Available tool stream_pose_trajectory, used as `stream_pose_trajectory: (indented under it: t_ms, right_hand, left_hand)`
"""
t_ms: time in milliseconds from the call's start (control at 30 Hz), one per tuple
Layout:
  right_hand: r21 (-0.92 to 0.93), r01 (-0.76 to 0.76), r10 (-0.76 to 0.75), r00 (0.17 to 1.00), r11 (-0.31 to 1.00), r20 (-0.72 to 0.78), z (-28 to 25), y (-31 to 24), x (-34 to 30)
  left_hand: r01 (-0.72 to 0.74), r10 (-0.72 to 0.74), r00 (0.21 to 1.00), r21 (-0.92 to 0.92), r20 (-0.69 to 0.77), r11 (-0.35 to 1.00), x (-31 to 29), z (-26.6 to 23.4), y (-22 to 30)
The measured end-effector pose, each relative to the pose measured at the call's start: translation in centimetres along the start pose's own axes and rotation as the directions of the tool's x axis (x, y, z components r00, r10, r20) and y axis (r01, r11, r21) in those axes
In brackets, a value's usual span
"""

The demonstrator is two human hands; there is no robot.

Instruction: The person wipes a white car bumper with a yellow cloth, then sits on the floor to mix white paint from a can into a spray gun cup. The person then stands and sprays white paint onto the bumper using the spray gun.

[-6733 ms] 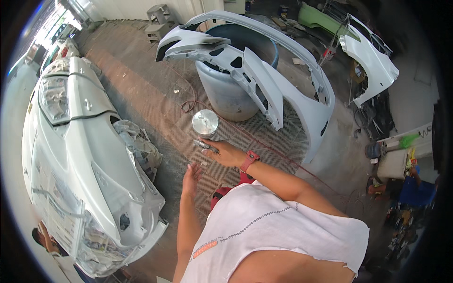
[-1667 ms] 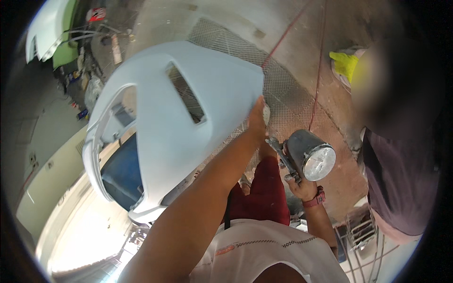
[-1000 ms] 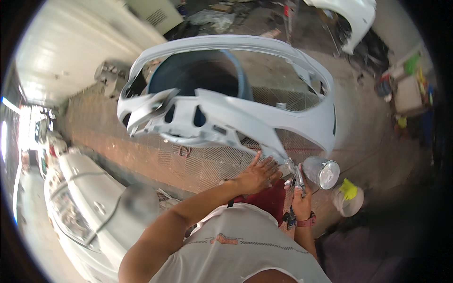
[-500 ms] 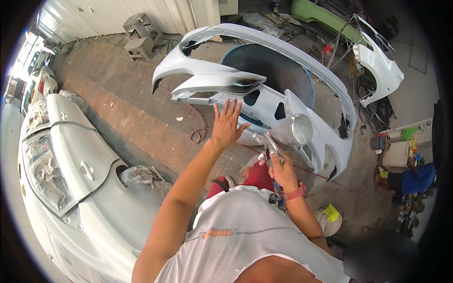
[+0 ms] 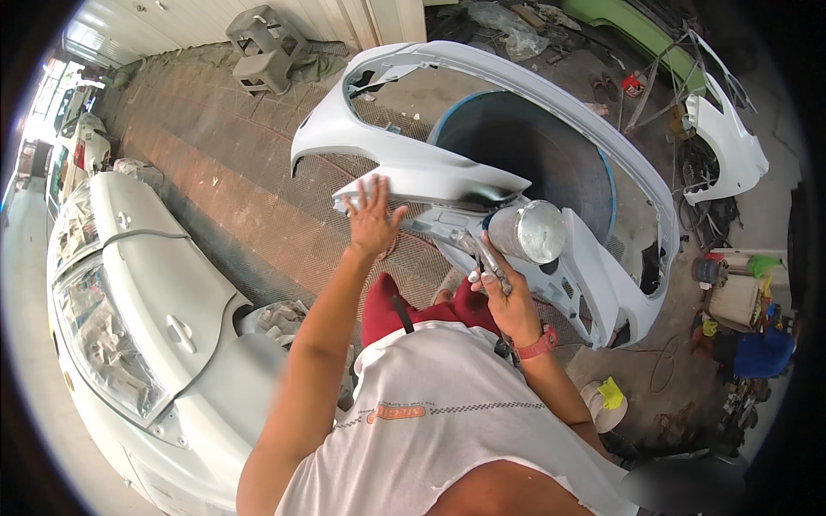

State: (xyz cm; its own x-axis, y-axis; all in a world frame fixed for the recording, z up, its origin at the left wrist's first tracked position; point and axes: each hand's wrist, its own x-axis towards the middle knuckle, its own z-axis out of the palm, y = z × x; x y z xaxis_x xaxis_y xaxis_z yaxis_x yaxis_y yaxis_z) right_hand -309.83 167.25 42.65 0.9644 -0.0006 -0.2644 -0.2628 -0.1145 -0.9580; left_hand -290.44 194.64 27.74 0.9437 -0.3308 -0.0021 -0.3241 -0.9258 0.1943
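A white-grey car bumper point(image 5: 413, 168) rests in front of me on a round, blue-rimmed tub point(image 5: 613, 202). My left hand point(image 5: 372, 219) is open, fingers spread, over the bumper's near left edge; whether it touches the surface I cannot tell. In my right hand point(image 5: 509, 299) is a metal spray gun point(image 5: 476, 249), its handle wrapped by my fingers. The gun's large silver cup point(image 5: 540, 232) sticks out over the middle of the bumper and hides part of it.
On the left stands a pale car point(image 5: 138, 202) with paper and plastic over its windows. Grey stools point(image 5: 262, 69) stand by the far wall. A white fender point(image 5: 731, 155) and a green body panel point(image 5: 637, 33) lie far right. Nearer right is a bucket point(image 5: 609, 417) with a yellow cloth.
My left hand has moved left and nearer to the bumper's edge. The bumper appears slightly further right and lower as the view shifts. The spray gun stays in my right hand.
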Motion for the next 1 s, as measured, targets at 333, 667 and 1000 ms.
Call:
stream_pose_trajectory:
  t_ms: [333, 667, 1000]
  right_hand:
    - [0.070, -0.077, 0.086, 0.986, 0.995, -0.140, 8.7, -4.2, 6.4]
    - [0.239, -0.302, 0.380, 0.814, 0.923, -0.440, 24.4, -7.5, 12.1]
    - [0.208, -0.212, 0.297, 0.731, 0.955, -0.614, 32.0, -9.7, 13.9]
  left_hand:
    - [-0.522, 0.522, 0.853, -0.078, -0.015, 0.849, 8.0, -2.4, -1.2]
    - [-0.386, 0.396, 0.898, -0.086, 0.193, 0.918, 13.3, 0.4, -26.6]
    - [0.671, -0.430, 0.671, -0.741, 0.604, 0.007, 18.5, 5.5, -25.5]
